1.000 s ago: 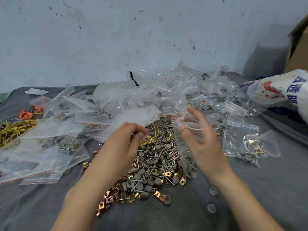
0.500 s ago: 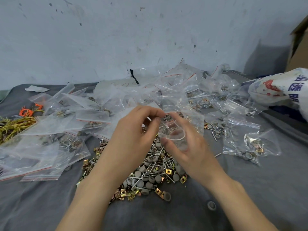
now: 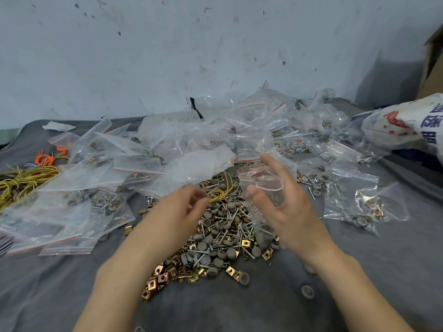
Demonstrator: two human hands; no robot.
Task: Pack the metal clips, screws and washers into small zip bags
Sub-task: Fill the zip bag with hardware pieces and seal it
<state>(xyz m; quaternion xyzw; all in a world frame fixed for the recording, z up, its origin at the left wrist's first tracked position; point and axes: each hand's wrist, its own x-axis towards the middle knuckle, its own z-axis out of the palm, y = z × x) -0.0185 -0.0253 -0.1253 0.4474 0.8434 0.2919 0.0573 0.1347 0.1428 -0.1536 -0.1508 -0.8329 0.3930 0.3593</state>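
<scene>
A heap of loose hardware point(image 3: 223, 236) lies on the grey cloth in front of me: brass-coloured metal clips point(image 3: 163, 276), grey round washers point(image 3: 203, 259) and thin screws. My right hand point(image 3: 292, 212) holds a small clear zip bag point(image 3: 263, 185) upright above the heap's right side, thumb in front and fingers behind. The bag's red-lined mouth gapes open, and a few screws show in its lower part. My left hand point(image 3: 177, 214) hovers over the heap's left side with loosely curled fingers; nothing shows in it.
Many clear zip bags point(image 3: 167, 149), some holding hardware, are piled behind the heap, and more lie to the right point(image 3: 354, 200). Yellow wire bundles point(image 3: 21, 180) sit at far left. A printed white sack point(image 3: 402, 123) and a cardboard box point(image 3: 434, 61) stand at right. Loose washers point(image 3: 307, 291) lie near my right forearm.
My left hand reached up to the bag's mouth half a second ago, then drew back down and left over the heap. My right hand kept holding the bag.
</scene>
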